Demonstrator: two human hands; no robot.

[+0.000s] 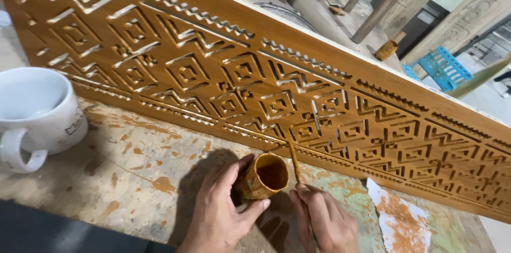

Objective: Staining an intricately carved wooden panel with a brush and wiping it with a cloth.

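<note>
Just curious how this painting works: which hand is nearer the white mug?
Left. The left hand holds the small paint cup, well right of the white mug; the right hand, holding the brush, is farther right.

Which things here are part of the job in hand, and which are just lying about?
In use: left hand holding stain cup; right hand holding brush; carved panel.
Lying about: white mug, stained paper, blue crate.

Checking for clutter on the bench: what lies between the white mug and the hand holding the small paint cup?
Nothing: the head view shows only bare, paint-stained bench top between the white mug and the left hand gripping the paint cup.
</note>
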